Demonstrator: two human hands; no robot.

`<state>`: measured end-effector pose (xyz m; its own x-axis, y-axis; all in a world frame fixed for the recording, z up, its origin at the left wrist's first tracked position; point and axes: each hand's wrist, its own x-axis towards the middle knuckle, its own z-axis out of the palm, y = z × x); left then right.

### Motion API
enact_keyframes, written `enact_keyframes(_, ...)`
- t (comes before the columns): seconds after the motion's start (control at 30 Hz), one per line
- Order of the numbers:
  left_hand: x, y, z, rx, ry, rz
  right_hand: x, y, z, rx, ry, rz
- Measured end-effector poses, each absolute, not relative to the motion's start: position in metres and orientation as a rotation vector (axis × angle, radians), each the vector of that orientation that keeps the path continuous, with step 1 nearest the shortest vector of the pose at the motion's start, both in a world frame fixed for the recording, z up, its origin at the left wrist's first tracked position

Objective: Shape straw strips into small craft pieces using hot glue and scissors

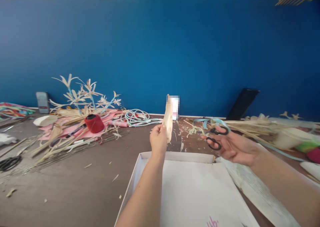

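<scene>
My left hand [158, 139] grips a flat, pale strip of dried husk [168, 118] by its lower part, holding it upright above the far edge of a white box lid [190, 183]. To the right, my right hand [235, 147] is at a pair of black-handled scissors [214, 143], its fingers around the handle loops. The scissor blades are hard to make out. A gap separates the scissors from the husk strip.
Leftward lie a red thread spool [94, 123], husk flowers on stems [85, 92], coiled pale-blue cord [137, 116] and other black scissors [11, 162]. A blue partition [160, 54] stands behind. Dried strips [250, 127] and a plastic bag [257, 187] lie rightward.
</scene>
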<state>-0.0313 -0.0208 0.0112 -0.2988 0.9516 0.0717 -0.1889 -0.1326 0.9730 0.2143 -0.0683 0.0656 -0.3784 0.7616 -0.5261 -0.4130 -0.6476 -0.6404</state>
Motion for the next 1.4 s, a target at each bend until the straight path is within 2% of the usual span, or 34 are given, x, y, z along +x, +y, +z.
enact_keyframes(0.4, -0.011, -0.035, 0.010, 1.042, 0.613, 1.218, 0.198, -0.089, 0.053, -1.131, -0.632, 2.123)
enact_keyframes(0.57, -0.011, -0.037, 0.007, 1.143, 0.638, 1.155, 0.194, -0.087, 0.055, -1.042, -0.703, 2.111)
enact_keyframes(0.8, -0.012, -0.027, 0.006, 0.966, 0.732, 1.325, 0.218, -0.078, 0.081, -1.015, -0.717, 1.715)
enact_keyframes(1.07, -0.014, -0.035, 0.021, 0.780, 0.675, 1.287, 0.222, -0.075, 0.086, -0.914, -0.626, 1.767)
enact_keyframes(1.23, -0.015, -0.033, 0.021, 0.723, 0.773, 1.336, 0.226, -0.058, 0.089, -1.092, -0.735, 1.785)
enact_keyframes(1.4, -0.014, -0.033, 0.024, 0.705, 0.794, 1.310, 0.237, -0.049, 0.088, -1.010, -0.667, 1.815)
